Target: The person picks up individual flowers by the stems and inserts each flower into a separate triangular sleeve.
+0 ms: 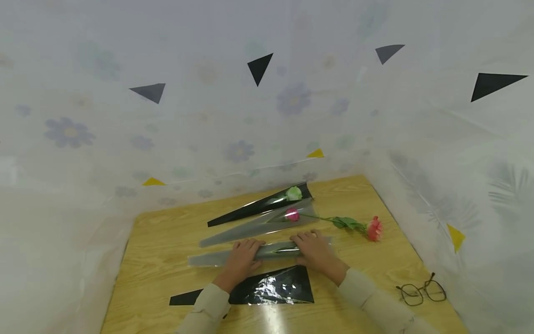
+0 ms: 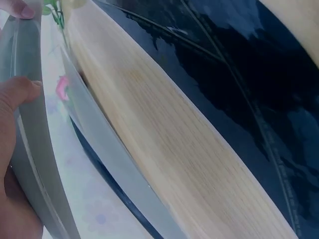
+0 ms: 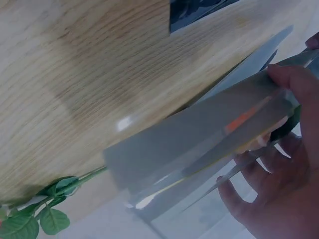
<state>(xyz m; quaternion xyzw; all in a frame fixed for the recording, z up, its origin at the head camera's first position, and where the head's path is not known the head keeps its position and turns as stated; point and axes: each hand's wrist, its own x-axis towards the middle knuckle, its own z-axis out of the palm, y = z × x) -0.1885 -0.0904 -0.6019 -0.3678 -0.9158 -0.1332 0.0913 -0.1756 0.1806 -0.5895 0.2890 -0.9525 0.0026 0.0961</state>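
Both hands hold a grey, partly clear flower sleeve (image 1: 267, 253) that lies slantwise across the middle of the table, with some green showing inside. My left hand (image 1: 243, 260) grips it near the middle, its thumb (image 2: 22, 90) along the near side in the left wrist view. Toward the wide end, my right hand (image 1: 315, 253) holds it between thumb and fingers. An orange-red patch (image 3: 246, 119) shows through the film in the right wrist view. Nearer me, under my left forearm, lies a flat black sleeve (image 1: 277, 287).
Behind my hands lie a grey sleeve (image 1: 250, 228) with a pink flower (image 1: 292, 214) and a black sleeve (image 1: 246, 211) with a pale green-white flower (image 1: 294, 193). A loose coral flower (image 1: 374, 229) with leaves lies right, and eyeglasses (image 1: 412, 295) sit at the front right.
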